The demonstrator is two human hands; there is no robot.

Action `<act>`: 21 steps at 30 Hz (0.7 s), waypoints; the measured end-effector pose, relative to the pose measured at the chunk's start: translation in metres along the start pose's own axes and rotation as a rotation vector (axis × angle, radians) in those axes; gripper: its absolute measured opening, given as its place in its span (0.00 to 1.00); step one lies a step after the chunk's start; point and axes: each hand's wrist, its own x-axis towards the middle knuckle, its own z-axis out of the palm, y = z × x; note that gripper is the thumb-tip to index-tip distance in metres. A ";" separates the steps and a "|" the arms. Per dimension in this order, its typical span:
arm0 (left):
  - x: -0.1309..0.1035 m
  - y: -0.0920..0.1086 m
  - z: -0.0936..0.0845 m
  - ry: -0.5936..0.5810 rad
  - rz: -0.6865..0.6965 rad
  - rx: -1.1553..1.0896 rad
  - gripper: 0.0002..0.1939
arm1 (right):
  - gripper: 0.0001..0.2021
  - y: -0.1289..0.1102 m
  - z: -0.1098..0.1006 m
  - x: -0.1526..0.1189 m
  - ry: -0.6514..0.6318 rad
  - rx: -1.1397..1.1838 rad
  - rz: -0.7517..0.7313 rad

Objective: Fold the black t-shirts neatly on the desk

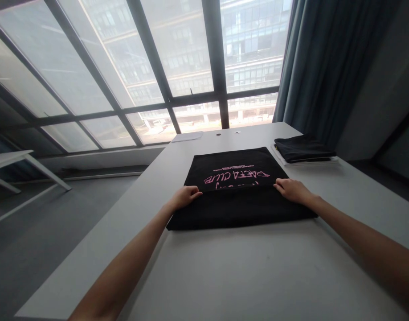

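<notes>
A black T-shirt [244, 207] with pink lettering lies on the white table [224, 267], its lettering upside down to me. Its near part is folded over, and the folded edge runs across the lettering and covers some of it. My left hand [185, 197] is closed on the left end of that edge, thumb and fingers pinching the cloth. At the right end, my right hand [293, 190] pinches the same edge in the same way. Both forearms reach in from the bottom of the view.
Right of the shirt, a stack of folded clothes [303, 148] has a black piece on top and white below. A white sheet [187, 137] lies at the table's far left corner. Large windows [187, 49], a blue-grey curtain [311, 67] and another white table [10, 157] stand around.
</notes>
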 end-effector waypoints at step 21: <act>0.047 -0.013 -0.001 0.094 -0.031 0.179 0.15 | 0.16 0.002 0.000 0.048 0.040 -0.041 0.041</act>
